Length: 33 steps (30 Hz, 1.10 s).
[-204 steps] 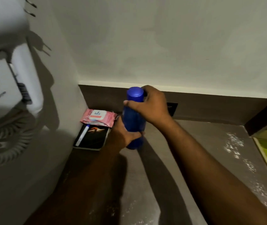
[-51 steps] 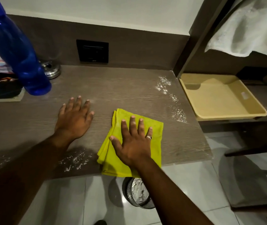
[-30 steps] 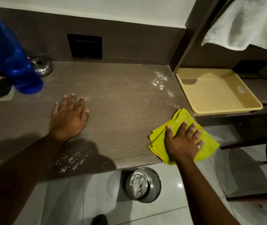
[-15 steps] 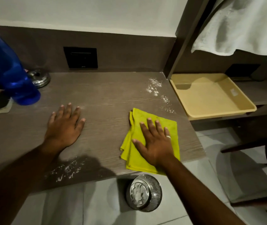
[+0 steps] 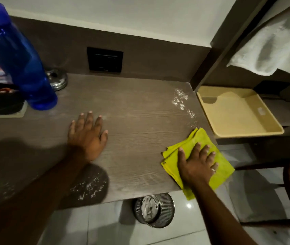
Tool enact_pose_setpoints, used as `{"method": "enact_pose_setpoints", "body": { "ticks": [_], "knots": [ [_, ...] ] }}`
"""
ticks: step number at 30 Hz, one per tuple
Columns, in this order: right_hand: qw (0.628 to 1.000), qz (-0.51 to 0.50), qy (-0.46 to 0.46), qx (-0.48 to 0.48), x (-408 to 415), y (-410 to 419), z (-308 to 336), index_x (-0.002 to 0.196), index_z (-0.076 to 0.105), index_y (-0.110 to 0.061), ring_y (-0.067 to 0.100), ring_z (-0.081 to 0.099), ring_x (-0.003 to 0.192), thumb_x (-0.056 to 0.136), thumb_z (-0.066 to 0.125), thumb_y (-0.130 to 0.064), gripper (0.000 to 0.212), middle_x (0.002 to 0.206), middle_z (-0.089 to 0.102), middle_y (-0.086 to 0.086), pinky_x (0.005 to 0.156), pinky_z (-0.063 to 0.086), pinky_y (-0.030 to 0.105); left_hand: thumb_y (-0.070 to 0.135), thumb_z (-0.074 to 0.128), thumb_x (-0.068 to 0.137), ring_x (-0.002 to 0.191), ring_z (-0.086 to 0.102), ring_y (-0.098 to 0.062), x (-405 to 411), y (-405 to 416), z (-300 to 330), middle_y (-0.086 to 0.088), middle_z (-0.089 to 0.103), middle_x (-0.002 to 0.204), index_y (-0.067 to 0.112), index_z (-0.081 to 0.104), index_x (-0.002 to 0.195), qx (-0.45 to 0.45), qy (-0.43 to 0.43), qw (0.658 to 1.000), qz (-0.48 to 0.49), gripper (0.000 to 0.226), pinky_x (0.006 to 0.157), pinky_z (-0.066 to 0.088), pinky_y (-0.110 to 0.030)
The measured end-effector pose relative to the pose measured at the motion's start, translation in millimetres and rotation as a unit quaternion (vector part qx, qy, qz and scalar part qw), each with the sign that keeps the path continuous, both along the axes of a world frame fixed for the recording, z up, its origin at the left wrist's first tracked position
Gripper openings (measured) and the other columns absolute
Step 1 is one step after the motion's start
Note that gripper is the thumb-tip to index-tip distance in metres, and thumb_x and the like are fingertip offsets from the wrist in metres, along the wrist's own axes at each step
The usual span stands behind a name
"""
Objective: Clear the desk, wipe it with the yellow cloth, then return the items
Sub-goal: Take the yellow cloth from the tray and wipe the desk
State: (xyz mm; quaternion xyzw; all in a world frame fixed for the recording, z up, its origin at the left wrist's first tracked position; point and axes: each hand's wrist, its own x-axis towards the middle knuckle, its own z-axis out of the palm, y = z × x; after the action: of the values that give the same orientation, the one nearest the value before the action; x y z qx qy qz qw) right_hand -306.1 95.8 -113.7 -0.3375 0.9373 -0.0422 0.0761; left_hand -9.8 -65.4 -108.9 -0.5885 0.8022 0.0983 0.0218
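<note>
Both of my hands lie flat and spread on the desk [image 5: 140, 121], well apart from each other. My left hand [image 5: 87, 137] presses bare palm on the wood near the middle, holding nothing. My right hand [image 5: 196, 165] rests open on top of the yellow cloth [image 5: 223, 167], fingers splayed, pinning it down rather than gripping it. That folded cloth sits at the desk's front right corner, and part of it hangs past the edge over the floor.

White powder [image 5: 181, 99] is scattered along the right side behind the cloth, and a second patch [image 5: 87, 188] lies near the front edge by my left forearm. A round metal bin [image 5: 154, 211] stands on the floor below the front edge.

As I judge it, the main risk is at that corner: with so much cloth overhanging, a further push outward could slide it off the desk, or sweep powder onto the floor beside the bin instead of into it. A yellow tray [image 5: 237, 112] sits just beside the desk's right edge, so powder could also be pushed into it. Far left, a blue bottle [image 5: 20, 59] stands on the desk, with a shiny metal lid [image 5: 57, 80] behind it; a wide leftward stroke could knock the bottle over.
</note>
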Motion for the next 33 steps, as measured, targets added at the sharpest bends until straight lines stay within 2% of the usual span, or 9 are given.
{"method": "enact_pose_setpoints", "body": {
  "ticks": [4,9,14,18,21,25,28,33],
  "knots": [
    [0.999,0.033,-0.014,-0.004,50,-46,0,0.154,0.010,-0.017,0.037,-0.008,0.149,0.086,0.015,-0.075,0.090,0.163,-0.001,0.013,0.117,-0.003,0.059,0.056,0.008,0.093,0.150,0.004,-0.029,-1,0,1,-0.005,0.004,0.163,0.028,0.006,0.153,-0.007,-0.009,1.000,0.013,0.066,0.120,0.008,-0.049],
    [0.988,0.152,-0.010,-0.019,107,-90,-6,0.155,0.008,-0.018,0.039,-0.011,0.148,0.086,0.012,-0.075,0.089,0.163,-0.002,0.014,0.115,-0.007,0.059,0.054,0.014,0.083,0.143,0.031,-0.034,-2,7,4,-0.012,0.036,0.154,0.019,0.046,0.143,-0.023,0.037,0.999,0.032,0.076,0.113,0.021,-0.050],
    [0.958,0.287,-0.011,-0.021,76,-94,-3,0.154,0.009,-0.028,0.030,-0.010,0.150,0.081,0.011,-0.081,0.091,0.164,-0.002,0.004,0.116,-0.008,0.056,0.053,0.014,0.085,0.143,0.031,-0.036,2,10,7,-0.015,0.034,0.154,0.017,0.044,0.144,-0.042,0.042,0.998,0.010,0.075,0.114,0.022,-0.052],
    [0.922,0.387,0.017,-0.001,-1,-100,-1,0.153,0.011,-0.038,0.024,-0.001,0.151,0.083,0.025,-0.078,0.082,0.164,0.002,-0.004,0.120,0.001,0.049,0.053,0.018,0.090,0.146,0.023,-0.034,7,18,8,-0.014,0.026,0.157,0.018,0.035,0.148,-0.059,0.046,0.997,-0.012,0.070,0.118,0.019,-0.053],
    [0.952,0.306,0.020,0.001,-66,-105,-2,0.153,0.015,-0.035,0.025,0.005,0.151,0.083,0.028,-0.077,0.082,0.164,0.007,-0.001,0.120,0.007,0.049,0.049,0.027,0.097,0.149,0.012,-0.027,5,11,1,-0.007,0.015,0.162,0.024,0.023,0.152,-0.052,0.032,0.998,-0.003,0.061,0.120,0.010,-0.048],
    [0.981,0.192,0.025,-0.008,-100,-92,-1,0.152,0.019,-0.033,0.027,0.009,0.150,0.079,0.015,-0.084,0.090,0.164,0.010,-0.001,0.118,0.011,0.051,0.046,0.035,0.097,0.149,0.013,-0.028,5,10,3,-0.007,0.017,0.161,0.024,0.025,0.151,-0.056,0.039,0.998,-0.002,0.059,0.119,0.012,-0.049],
    [0.991,0.130,0.017,-0.032,-81,-71,1,0.152,0.020,-0.027,0.030,0.008,0.150,0.078,0.008,-0.085,0.095,0.164,0.011,0.005,0.118,0.010,0.054,0.050,0.028,0.094,0.149,0.015,-0.030,5,13,7,-0.009,0.018,0.161,0.023,0.026,0.151,-0.052,0.043,0.998,-0.001,0.064,0.119,0.015,-0.050],
    [0.998,0.053,0.004,-0.014,-5,-61,2,0.154,0.014,-0.018,0.036,-0.001,0.149,0.074,0.007,-0.086,0.105,0.163,0.005,0.013,0.117,0.002,0.058,0.055,0.021,0.094,0.150,0.007,-0.027,3,3,-5,-0.005,0.009,0.163,0.027,0.013,0.153,-0.028,0.002,1.000,0.009,0.066,0.120,0.010,-0.047]
  ]
}}
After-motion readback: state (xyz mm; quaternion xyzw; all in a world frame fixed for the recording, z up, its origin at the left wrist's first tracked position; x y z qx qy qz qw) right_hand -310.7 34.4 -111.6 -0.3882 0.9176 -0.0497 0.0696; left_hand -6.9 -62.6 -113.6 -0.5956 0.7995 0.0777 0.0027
